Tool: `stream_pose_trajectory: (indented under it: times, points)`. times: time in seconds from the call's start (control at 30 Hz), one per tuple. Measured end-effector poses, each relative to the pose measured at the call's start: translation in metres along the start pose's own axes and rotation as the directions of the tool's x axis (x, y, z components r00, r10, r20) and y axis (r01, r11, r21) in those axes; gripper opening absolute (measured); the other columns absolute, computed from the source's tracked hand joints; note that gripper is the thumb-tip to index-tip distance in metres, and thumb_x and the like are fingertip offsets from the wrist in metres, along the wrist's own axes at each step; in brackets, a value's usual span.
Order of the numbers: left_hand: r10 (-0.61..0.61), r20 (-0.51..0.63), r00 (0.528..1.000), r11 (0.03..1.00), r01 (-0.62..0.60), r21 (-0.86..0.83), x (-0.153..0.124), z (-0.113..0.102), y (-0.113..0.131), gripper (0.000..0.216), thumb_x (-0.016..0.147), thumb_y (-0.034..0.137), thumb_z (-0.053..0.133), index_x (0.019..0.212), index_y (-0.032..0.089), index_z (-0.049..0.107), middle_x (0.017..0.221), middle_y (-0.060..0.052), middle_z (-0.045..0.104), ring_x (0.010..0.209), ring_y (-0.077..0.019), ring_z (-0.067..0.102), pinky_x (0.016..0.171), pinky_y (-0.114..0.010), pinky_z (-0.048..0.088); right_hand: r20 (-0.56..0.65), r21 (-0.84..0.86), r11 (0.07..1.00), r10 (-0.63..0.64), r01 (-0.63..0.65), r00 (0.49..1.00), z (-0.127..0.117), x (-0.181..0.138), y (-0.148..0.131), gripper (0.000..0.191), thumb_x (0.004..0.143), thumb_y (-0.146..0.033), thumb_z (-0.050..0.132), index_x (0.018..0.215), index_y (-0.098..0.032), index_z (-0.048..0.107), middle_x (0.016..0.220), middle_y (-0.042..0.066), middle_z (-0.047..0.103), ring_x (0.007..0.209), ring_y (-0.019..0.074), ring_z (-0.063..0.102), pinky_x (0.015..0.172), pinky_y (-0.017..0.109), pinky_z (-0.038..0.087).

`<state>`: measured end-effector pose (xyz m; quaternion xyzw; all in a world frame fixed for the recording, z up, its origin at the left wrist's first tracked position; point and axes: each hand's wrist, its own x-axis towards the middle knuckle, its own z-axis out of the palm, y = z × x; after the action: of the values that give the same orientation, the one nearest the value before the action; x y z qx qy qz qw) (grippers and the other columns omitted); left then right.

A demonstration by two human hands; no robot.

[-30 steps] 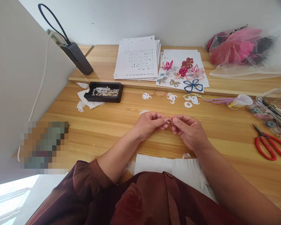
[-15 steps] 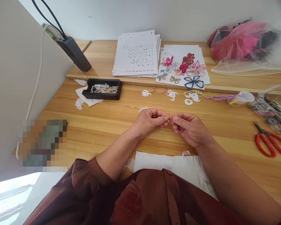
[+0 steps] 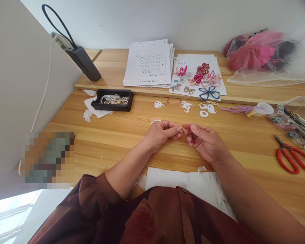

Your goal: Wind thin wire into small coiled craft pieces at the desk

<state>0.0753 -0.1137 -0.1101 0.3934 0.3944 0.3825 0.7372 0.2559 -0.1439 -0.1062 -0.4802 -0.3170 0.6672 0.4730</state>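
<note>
You sit at a long wooden table (image 3: pixel 104 149) with a raised wooden shelf (image 3: pixel 112 59) at the back. On the shelf are a clear plastic bag of pink and dark stuff (image 3: pixel 254 56), a stack of white paper sheets with cut-out holes (image 3: pixel 148 64), and a white sheet of coloured wire flowers (image 3: pixel 198 78).

On the table, off to your right, lie a clear box of small spools (image 3: pixel 293 125) and red-handled scissors (image 3: pixel 287 159). Near the box is a small cup (image 3: pixel 260 110) with purple thread (image 3: pixel 236 109) beside it. To your left is a black tray of beads (image 3: pixel 113 109), sitting on a white cloth (image 3: pixel 94 110). A white cushion (image 3: pixel 178 179) lies against your front.

Just past your hands lie white paper curls (image 3: pixel 186 106) and little copper wire curls (image 3: pixel 167 100).

Your hands are close together and do not rest on anything. Your left hand (image 3: pixel 162 135) pinches a tiny copper wire loop (image 3: pixel 183 129) between finger and thumb. Your right hand (image 3: pixel 205 142) is curled, and its fingertips (image 3: pixel 190 128) pinch the same loop from the other side. The loop is very small and hard to see well.
</note>
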Motion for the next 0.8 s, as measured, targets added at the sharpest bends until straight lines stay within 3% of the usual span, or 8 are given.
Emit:
stream_pose_trajectory:
  times: [0.47, 0.57, 0.63, 0.8]
  points:
    - [-0.019, 0.020, 1.000, 1.000, 0.019, 0.011, -0.0002, 0.0006, -0.0007, 0.031, 0.066, 0.034, 0.087, 0.077, 0.010, 0.071, 0.069, -0.002, 0.070, 0.059, -0.0083, 0.060, 0.064, -0.024, 0.047, 0.011, -0.001, 0.999, -0.041, 0.041, 0.999, 0.0027, -0.0010, 0.0028, 0.024, 0.066, -0.036, 0.090, 0.074, -0.020, 0.075, 0.070, 0.000, 0.065, 0.056, 0.0078, 0.053, 0.048, 0.020, 0.043]
    - [-0.025, 0.019, 0.999, 1.000, 0.025, 0.000, 0.0000, 0.0008, -0.0015, 0.030, 0.066, 0.034, 0.087, 0.078, 0.011, 0.071, 0.069, -0.003, 0.070, 0.059, -0.0083, 0.060, 0.064, -0.024, 0.047, -0.029, -0.041, 0.993, -0.115, 0.114, 0.993, 0.0024, -0.0007, 0.0046, 0.024, 0.068, -0.039, 0.088, 0.076, -0.020, 0.075, 0.072, 0.000, 0.066, 0.057, 0.0090, 0.056, 0.047, 0.021, 0.045]
    - [-0.037, 0.007, 0.999, 0.999, 0.037, -0.019, 0.0000, 0.0009, -0.0017, 0.031, 0.066, 0.034, 0.087, 0.078, 0.010, 0.071, 0.069, -0.003, 0.070, 0.060, -0.0082, 0.060, 0.064, -0.024, 0.047, -0.110, -0.133, 0.962, -0.254, 0.239, 0.961, 0.0030, -0.0014, 0.0051, 0.022, 0.073, -0.040, 0.085, 0.081, -0.022, 0.076, 0.079, 0.002, 0.070, 0.061, 0.0109, 0.059, 0.048, 0.022, 0.048]
    - [-0.067, -0.015, 0.998, 0.993, 0.065, -0.102, 0.0003, 0.0019, -0.0010, 0.034, 0.062, 0.033, 0.090, 0.078, 0.009, 0.073, 0.072, -0.004, 0.071, 0.064, -0.0087, 0.062, 0.064, -0.023, 0.047, -0.216, -0.418, 0.757, -0.620, 0.502, 0.755, 0.0091, -0.0084, 0.0031, 0.016, 0.088, -0.037, 0.072, 0.097, -0.024, 0.076, 0.093, 0.005, 0.073, 0.083, 0.0174, 0.068, 0.051, 0.024, 0.055]
